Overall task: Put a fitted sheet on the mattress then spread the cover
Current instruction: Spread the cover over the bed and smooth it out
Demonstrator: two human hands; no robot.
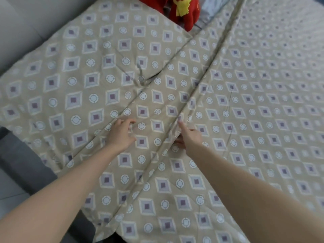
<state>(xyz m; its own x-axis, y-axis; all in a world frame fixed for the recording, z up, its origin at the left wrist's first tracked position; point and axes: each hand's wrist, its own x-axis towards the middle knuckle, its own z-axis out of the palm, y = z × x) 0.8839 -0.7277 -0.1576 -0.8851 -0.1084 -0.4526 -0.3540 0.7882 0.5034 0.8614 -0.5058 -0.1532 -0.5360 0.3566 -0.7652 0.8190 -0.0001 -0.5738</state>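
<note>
**Both hands gripping the cover's folds**

The cover [84, 76], beige with squares and circles, is lying across the left part of the bed, its long folded edges running diagonally from the near edge toward the far end. The left hand [122, 134] is resting on the inner strip of the cover with fingers curled, apparently pinching a small pucker of cloth. The right hand [188, 136] is grasping the raised fold just beside it, index finger lying along the ridge and the other fingers tucked beneath. The fitted sheet [266, 88], in the same pattern, is stretching flat to the right of that fold. A red plush toy [184, 13] is sitting at the far end.
</note>
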